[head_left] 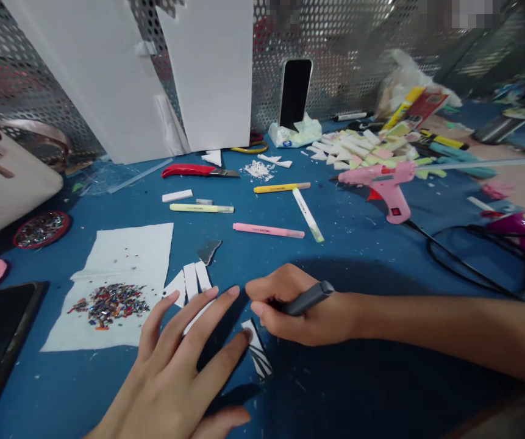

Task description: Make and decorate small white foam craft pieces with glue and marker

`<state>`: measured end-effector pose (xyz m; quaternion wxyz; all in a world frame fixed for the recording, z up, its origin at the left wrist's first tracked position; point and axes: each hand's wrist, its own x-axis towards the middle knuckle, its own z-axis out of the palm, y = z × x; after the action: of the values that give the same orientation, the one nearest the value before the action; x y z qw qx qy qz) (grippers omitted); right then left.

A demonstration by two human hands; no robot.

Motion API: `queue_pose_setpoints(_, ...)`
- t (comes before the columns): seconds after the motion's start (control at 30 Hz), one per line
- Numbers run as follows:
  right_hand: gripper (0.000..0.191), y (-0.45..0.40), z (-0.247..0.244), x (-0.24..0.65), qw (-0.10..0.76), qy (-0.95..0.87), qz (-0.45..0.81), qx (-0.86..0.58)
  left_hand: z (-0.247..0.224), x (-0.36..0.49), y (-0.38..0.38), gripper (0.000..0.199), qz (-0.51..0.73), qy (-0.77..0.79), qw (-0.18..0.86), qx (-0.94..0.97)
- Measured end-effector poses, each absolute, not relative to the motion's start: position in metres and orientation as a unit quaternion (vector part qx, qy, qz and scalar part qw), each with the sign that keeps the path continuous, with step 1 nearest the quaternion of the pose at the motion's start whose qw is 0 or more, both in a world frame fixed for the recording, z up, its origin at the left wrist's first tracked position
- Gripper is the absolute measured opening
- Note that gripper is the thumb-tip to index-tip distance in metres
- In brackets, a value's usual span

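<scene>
My right hand (296, 305) is closed around a dark grey marker (310, 299), its tip hidden by the fingers. Just left of that hand lies a small white strip (260, 356) with black curved stripes at its near end. My left hand (180, 360) spreads over the table, palm down, the index fingertip touching the striped strip's upper end. Several plain white strips (190, 280) lie beyond the left fingertips, one partly covered by the fingers. A jagged dark grey scrap (210, 250) rests behind them.
Highlighters, including a pink one (269, 230), lie mid-table behind a red-handled knife (189, 171). At right are a pink glue gun (388, 186) and its looped black cable (431, 256). Beads lie on a white sheet (143, 244) at left, near a phone (1, 341).
</scene>
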<state>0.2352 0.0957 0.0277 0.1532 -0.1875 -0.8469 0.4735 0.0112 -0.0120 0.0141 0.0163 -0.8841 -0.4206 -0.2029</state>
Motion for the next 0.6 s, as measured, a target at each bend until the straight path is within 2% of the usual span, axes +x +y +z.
queue_pose_setpoints(0.27, 0.029, 0.0942, 0.0308, 0.2335, 0.159, -0.834, 0.459, -0.261, 0.0138, 0.0121, -0.0121, 0.044, -0.208, -0.425, 0.008, -0.881)
queue_pose_setpoints(0.6, 0.028, 0.0968, 0.0308, 0.2340, 0.153, -0.837, 0.478, -0.218, 0.0134, 0.0109, -0.0138, 0.046, -0.209, -0.424, 0.006, -0.881)
